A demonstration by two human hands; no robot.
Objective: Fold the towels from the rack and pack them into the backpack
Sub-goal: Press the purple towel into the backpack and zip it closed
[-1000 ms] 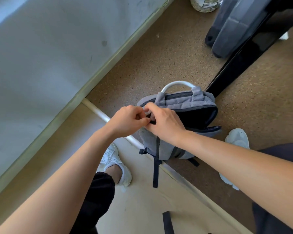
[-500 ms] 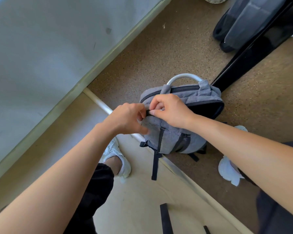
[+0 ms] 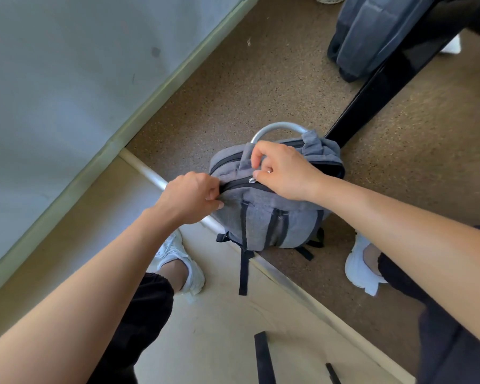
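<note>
While the left hand (image 3: 190, 199) pinches the grey woven backpack (image 3: 263, 217), the right hand (image 3: 284, 171) pinches its metal zipper (image 3: 252, 180)

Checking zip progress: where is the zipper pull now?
Head view, centre: the zipper pull sits atop the backpack, between left hand and right hand.

no readable text, no labels, no brand marks

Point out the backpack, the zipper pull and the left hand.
backpack (image 3: 263, 225): head view, grey front panel.
zipper pull (image 3: 252, 180): head view, metal slider.
left hand (image 3: 190, 199): head view, back of the hand.
</note>
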